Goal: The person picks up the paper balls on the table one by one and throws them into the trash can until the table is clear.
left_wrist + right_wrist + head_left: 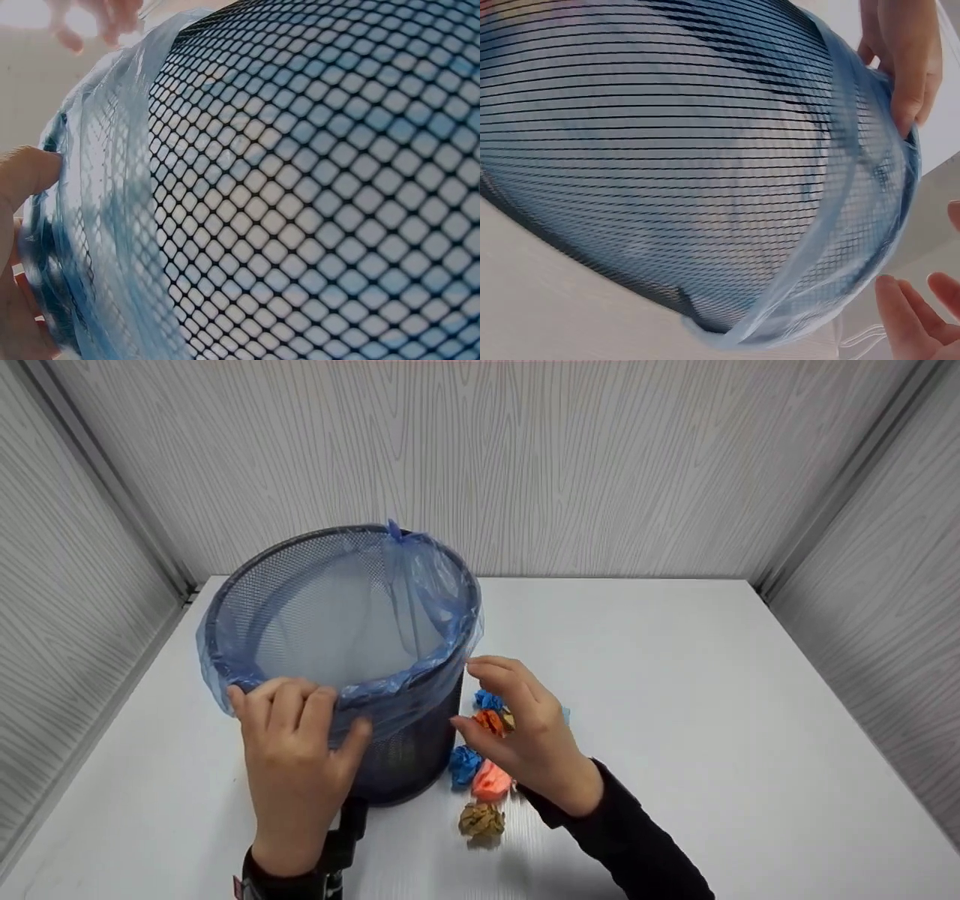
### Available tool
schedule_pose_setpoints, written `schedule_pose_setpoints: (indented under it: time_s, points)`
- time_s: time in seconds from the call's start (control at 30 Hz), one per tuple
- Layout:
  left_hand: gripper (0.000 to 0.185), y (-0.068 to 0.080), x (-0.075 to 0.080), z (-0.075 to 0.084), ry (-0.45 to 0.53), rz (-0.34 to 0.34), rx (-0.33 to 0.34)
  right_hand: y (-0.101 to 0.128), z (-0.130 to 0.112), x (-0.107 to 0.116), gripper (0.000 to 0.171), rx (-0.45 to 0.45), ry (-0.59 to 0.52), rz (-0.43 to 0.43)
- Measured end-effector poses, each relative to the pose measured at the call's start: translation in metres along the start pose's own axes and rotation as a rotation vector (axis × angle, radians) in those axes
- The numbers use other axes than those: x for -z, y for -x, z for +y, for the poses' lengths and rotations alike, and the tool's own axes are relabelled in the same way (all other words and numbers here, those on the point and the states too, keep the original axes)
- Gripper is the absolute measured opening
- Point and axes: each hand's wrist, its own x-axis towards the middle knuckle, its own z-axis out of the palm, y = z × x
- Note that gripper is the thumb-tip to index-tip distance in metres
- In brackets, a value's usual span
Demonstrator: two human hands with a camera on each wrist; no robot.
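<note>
Left of centre on the white table (pixel 675 675), a black mesh wastebasket (pixel 405 750) lined with a thin blue plastic bag (pixel 442 585) tilts. At its near rim the left hand (pixel 292 765) grips the folded-over bag, fingers curled over the edge. Just right, the right hand (pixel 525 727) hovers with loosely spread fingers over small crumpled paper balls (pixel 484 780), holding nothing.

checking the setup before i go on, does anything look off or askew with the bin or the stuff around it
The mesh bin is tipped, leaning away from upright while the left hand grips its bag-covered rim. The blue bag is bunched unevenly over the rim. Crumpled paper balls lie loose on the table beside the bin, by the right hand.
</note>
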Motion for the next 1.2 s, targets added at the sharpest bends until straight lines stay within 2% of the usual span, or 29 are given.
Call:
schedule_pose_setpoints:
  time_s: [0.37, 0.53, 0.67, 0.87, 1.0, 1.2]
  points:
    - [0.030, 0.000, -0.001, 0.001, 0.002, 0.002, 0.002, 0.055, 0.032, 0.015, 0.033, -0.151, 0.103, -0.182]
    - [0.029, 0.000, -0.001, 0.000, -0.001, 0.011, -0.002, 0.073, 0.041, 0.018, 0.032, -0.205, 0.167, -0.296]
    - [0.028, -0.001, -0.001, 0.000, 0.000, 0.013, -0.006, 0.080, 0.044, 0.019, 0.032, -0.191, 0.195, -0.377]
    - [0.027, -0.001, 0.000, 0.000, 0.005, 0.012, -0.008, 0.084, 0.048, 0.016, 0.026, -0.146, 0.169, -0.481]
    - [0.027, -0.001, 0.000, 0.000, 0.008, 0.004, -0.008, 0.089, 0.047, 0.009, 0.025, -0.136, 0.144, -0.588]
    - [0.032, -0.001, 0.000, 0.000, 0.009, 0.010, -0.005, 0.095, 0.044, -0.004, 0.032, -0.147, 0.153, -0.753]
